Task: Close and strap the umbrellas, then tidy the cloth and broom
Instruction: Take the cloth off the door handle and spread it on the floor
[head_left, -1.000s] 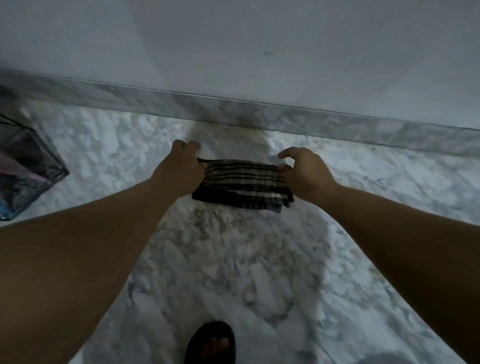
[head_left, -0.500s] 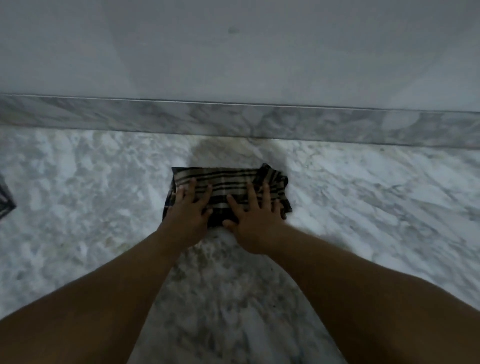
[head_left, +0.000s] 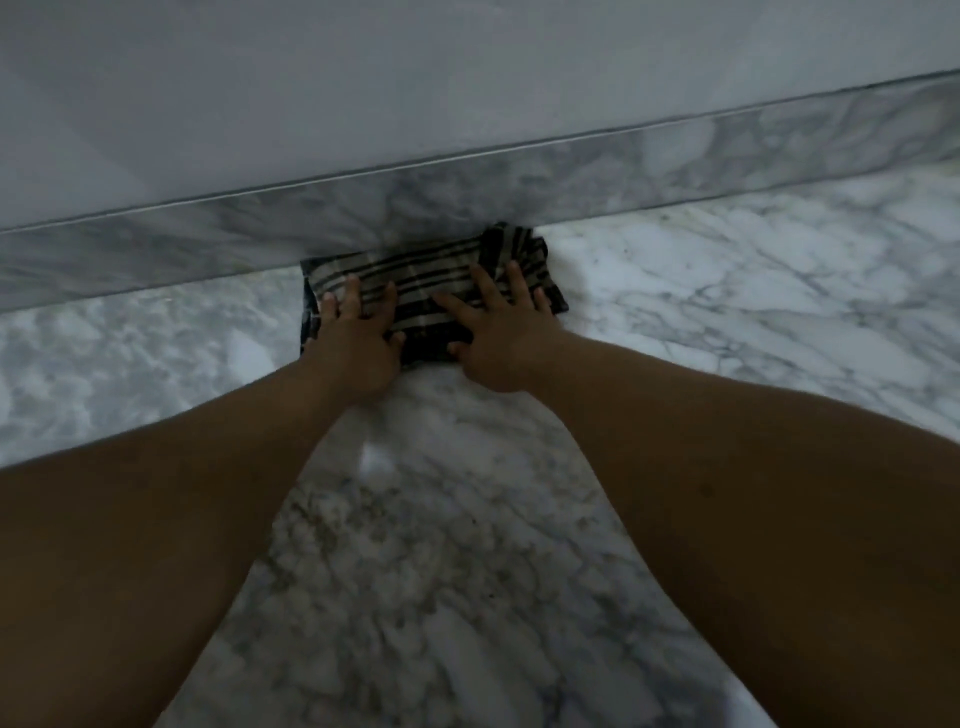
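A folded dark cloth (head_left: 421, 278) with pale stripes lies flat on the marble floor, its far edge against the marble skirting. Its right end is bunched up. My left hand (head_left: 356, 340) rests flat on the cloth's left part, fingers spread. My right hand (head_left: 498, 338) lies flat on the cloth's right part, fingers spread too. Neither hand grips the cloth; both press on top of it. No umbrella or broom is in view.
A marble skirting (head_left: 571, 176) runs along the base of a plain pale wall (head_left: 415, 78) just beyond the cloth. White and grey marble floor (head_left: 415, 545) stretches to both sides and toward me.
A second ago both hands pinched the cloth's ends above the floor. They then laid it down and flattened on it. Since then the cloth has slid forward up to the skirting.
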